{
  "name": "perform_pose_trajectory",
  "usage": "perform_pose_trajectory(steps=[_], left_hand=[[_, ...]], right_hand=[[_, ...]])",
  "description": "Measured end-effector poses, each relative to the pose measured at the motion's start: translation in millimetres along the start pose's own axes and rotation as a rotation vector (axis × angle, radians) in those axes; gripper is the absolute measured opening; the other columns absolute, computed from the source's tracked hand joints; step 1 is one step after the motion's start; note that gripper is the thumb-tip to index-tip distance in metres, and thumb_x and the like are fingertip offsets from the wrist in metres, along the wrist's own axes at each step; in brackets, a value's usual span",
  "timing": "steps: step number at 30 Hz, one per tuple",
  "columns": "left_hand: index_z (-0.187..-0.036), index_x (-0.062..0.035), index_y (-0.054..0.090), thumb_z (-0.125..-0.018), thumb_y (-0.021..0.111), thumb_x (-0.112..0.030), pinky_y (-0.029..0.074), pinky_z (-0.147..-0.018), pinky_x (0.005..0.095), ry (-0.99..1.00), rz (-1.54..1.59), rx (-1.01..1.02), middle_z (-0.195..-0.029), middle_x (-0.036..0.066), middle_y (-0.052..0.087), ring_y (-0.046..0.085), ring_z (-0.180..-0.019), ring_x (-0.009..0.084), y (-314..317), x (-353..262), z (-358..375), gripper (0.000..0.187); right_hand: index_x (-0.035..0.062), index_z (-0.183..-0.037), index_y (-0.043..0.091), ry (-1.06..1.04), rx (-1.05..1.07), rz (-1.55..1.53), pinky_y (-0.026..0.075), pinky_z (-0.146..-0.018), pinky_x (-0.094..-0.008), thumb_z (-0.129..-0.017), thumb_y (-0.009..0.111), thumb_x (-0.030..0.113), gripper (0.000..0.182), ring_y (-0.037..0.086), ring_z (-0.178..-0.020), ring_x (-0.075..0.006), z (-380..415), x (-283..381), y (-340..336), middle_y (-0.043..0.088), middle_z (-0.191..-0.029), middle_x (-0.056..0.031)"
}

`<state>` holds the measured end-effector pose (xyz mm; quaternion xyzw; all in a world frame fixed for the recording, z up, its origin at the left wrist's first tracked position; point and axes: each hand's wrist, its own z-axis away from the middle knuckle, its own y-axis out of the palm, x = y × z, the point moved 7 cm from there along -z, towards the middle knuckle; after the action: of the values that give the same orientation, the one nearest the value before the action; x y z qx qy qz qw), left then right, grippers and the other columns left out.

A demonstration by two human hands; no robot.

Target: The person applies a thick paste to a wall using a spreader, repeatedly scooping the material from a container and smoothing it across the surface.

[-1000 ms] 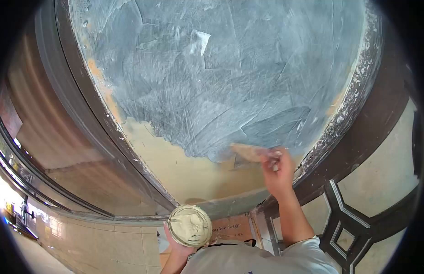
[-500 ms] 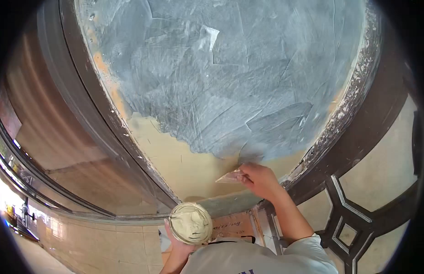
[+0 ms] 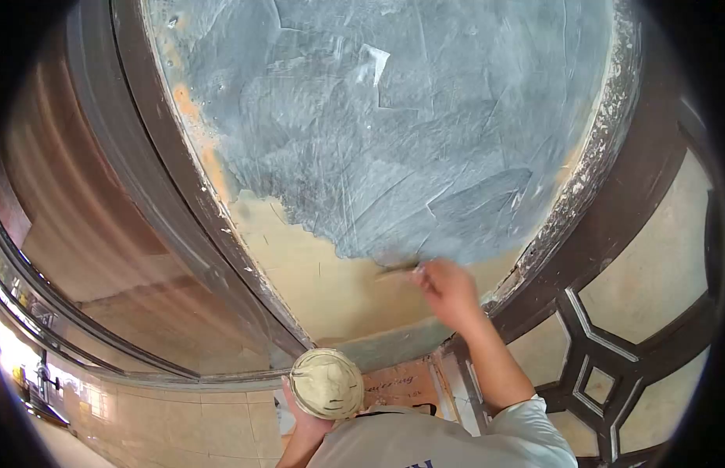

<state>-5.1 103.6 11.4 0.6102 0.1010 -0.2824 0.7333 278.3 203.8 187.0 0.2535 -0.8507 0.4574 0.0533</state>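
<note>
My right hand (image 3: 454, 295) is closed round a putty knife (image 3: 399, 270). The blade points left and shows as a thin, blurred line close to the wall. It lies where the grey coat (image 3: 339, 148) meets the bare beige lower strip (image 3: 300, 273). At the bottom of the view my left hand (image 3: 308, 427) grips a round tub from below and the left side. Pale, creamy putty (image 3: 326, 382) fills the tub, with dark streaks near its front rim. Most of the left fingers are hidden behind the tub.
Dark frames, chipped along the panel edge (image 3: 593, 168), border the wall on both sides. A brown cardboard piece (image 3: 409, 382) lies on the floor below. Beige tiles (image 3: 214, 421) spread at lower left, and a dark lattice panel (image 3: 604, 351) stands at right.
My right hand has risen a little, and the putty knife has turned from its flat face to nearly edge-on. The left hand keeps the tub in about the same place.
</note>
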Motion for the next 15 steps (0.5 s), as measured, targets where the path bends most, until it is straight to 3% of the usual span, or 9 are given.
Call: perform_pose_trajectory(steps=[1,3,7,9,13,15], left_hand=[[-0.149,-0.0114,0.042,-0.095,0.02,-0.074,0.036,-0.113,0.0548,-0.001,-0.001,-0.001,-0.15,0.012,0.045,0.045,-0.136,0.0346,-2.4,-1.5,-0.4,0.085],[-0.149,-0.0124,0.042,-0.095,0.02,-0.074,0.036,-0.113,0.0551,0.001,-0.072,-0.02,-0.15,0.012,0.046,0.044,-0.137,0.0342,-7.2,-5.5,-1.7,0.084],[-0.149,-0.0132,0.043,-0.095,0.021,-0.074,0.035,-0.113,0.0551,-0.032,-0.073,0.026,-0.15,0.012,0.046,0.044,-0.136,0.0343,-2.4,-14.0,0.5,0.084],[-0.149,-0.0125,0.043,-0.095,0.021,-0.074,0.035,-0.113,0.0553,-0.047,-0.025,0.024,-0.15,0.012,0.046,0.045,-0.135,0.0348,-13.2,-16.9,0.7,0.085],[-0.148,-0.0118,0.043,-0.095,0.021,-0.075,0.036,-0.112,0.0554,0.004,-0.129,0.066,-0.15,0.013,0.046,0.045,-0.135,0.0348,-30.6,-32.5,-1.9,0.085],[-0.146,-0.0111,0.044,-0.097,0.019,-0.072,0.039,-0.111,0.0544,-0.046,-0.024,0.083,-0.148,0.013,0.047,0.046,-0.134,0.0341,-35.5,-35.8,0.2,0.083]], right_hand=[[0.0032,-0.098,0.063,0.001,0.0,-0.001,0.051,-0.066,-0.0358,-0.09,0.066,0.008,0.01,0.066,-0.078,-0.0256,-9.3,11.3,-13.3,0.065,-0.089,-0.0117],[0.0041,-0.101,0.063,0.098,-0.476,-0.323,0.051,-0.068,-0.0391,-0.088,0.067,0.008,0.014,0.065,-0.08,-0.031,-16.0,30.3,-77.2,0.065,-0.092,-0.0124],[0.0049,-0.102,0.063,-0.039,-0.383,-0.417,0.052,-0.07,-0.0421,-0.087,0.066,0.006,0.015,0.064,-0.082,-0.0346,-9.6,39.8,-67.4,0.065,-0.093,-0.0134],[0.0037,-0.101,0.063,0.123,0.116,-0.357,0.052,-0.07,-0.0418,-0.088,0.064,0.005,0.013,0.064,-0.081,-0.0339,14.2,20.3,13.4,0.065,-0.092,-0.0135],[0.003,-0.101,0.064,-0.032,0.156,-0.121,0.052,-0.072,-0.0419,-0.087,0.064,0.004,0.014,0.064,-0.083,-0.034,29.5,23.4,49.1,0.065,-0.094,-0.0137],[0.0026,-0.101,0.064,-0.127,-0.161,-0.046,0.052,-0.072,-0.0411,-0.089,0.064,0.007,0.013,0.063,-0.083,-0.0334,10.0,26.5,4.8,0.064,-0.094,-0.0132]])
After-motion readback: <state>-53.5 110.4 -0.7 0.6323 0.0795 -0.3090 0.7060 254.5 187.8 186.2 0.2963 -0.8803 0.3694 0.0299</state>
